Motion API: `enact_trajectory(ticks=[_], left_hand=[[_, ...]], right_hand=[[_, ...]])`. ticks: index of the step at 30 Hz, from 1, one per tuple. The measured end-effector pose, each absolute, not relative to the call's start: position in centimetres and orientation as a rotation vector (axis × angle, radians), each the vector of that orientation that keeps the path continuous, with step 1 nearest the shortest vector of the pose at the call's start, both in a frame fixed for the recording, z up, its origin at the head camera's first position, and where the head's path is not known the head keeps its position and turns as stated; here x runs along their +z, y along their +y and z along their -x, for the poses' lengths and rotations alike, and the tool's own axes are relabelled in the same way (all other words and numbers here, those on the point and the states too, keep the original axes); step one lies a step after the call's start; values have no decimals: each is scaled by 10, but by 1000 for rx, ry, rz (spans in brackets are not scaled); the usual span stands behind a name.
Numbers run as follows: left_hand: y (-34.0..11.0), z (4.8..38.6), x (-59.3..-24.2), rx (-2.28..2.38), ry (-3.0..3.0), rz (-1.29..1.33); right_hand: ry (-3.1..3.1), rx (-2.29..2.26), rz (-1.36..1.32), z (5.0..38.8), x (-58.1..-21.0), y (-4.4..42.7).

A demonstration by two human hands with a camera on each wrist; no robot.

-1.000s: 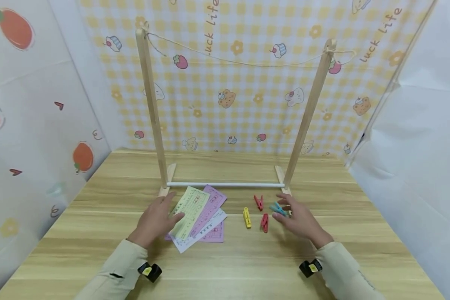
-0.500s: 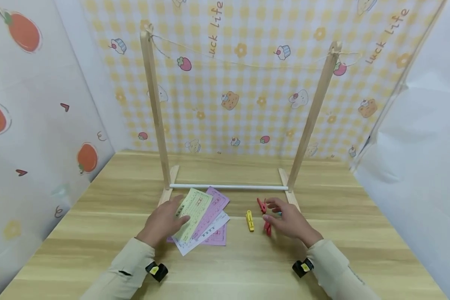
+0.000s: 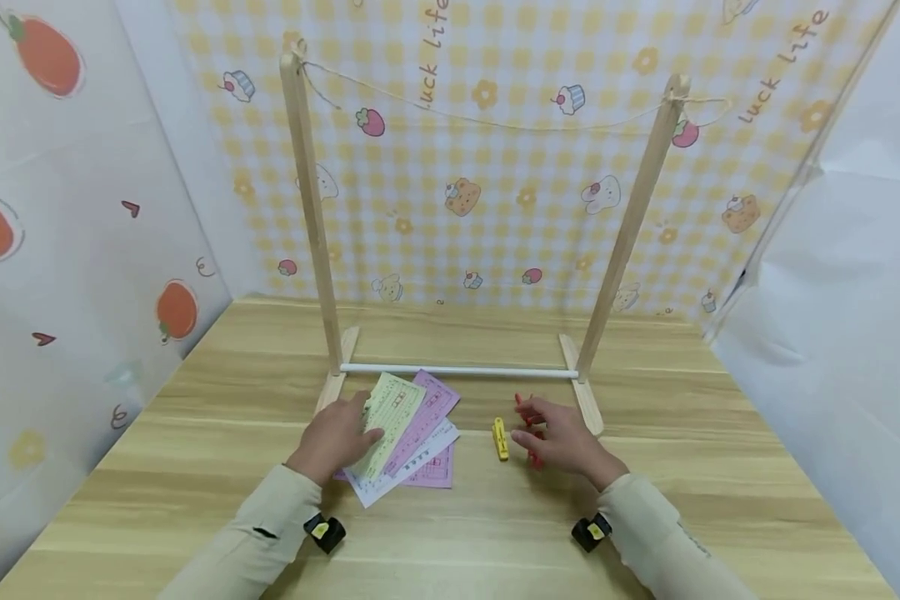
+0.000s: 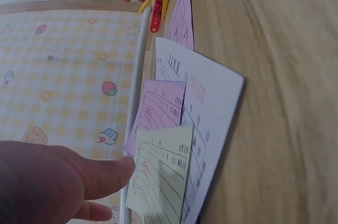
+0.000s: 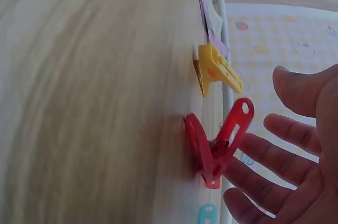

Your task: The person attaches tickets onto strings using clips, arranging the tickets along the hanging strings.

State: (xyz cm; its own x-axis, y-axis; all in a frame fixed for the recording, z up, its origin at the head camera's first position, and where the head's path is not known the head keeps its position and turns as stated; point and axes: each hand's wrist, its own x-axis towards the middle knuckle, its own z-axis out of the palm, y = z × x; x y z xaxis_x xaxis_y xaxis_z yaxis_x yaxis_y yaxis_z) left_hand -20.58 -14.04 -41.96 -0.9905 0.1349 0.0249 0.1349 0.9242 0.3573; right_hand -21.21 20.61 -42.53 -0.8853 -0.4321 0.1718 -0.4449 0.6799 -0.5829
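Papers [image 3: 395, 410] and clips [image 3: 500, 439] lie on the table [image 3: 450, 546], none picked up yet, left hand [image 3: 333, 439] and right hand [image 3: 564, 437] both loose.

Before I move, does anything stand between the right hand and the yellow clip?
Nothing visible: in the head view, only table separates the yellow clip from the thumb of the right hand. Red clips, partly hidden by that hand, lie beside that line.

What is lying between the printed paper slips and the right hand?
In the head view, a yellow clothespin lies on the wood-grain tabletop between the printed paper slips and the right hand.
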Motion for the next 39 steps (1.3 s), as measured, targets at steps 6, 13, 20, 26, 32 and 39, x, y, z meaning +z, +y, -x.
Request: enact_trajectory(ticks=[6,13,20,26,32,39], left_hand=[[-132,209,-419,557,3098,-220],[-131,210,-420,541,3101,-189],[-128,212,-420,513,3118,-196],[-127,212,-418,492,3105,-187],[-128,214,-416,479,3097,-163],[-126,216,-418,535,3117,-131]], right_hand=[[-2887,1022,-740,212,-426,200],[-2860,1050,-826,217,-431,191],[-2865,1039,-844,218,-431,189],[-2884,945,-852,219,-432,189],[-2914,892,-850,221,-429,185],[-2940,855,-825,221,-429,183]])
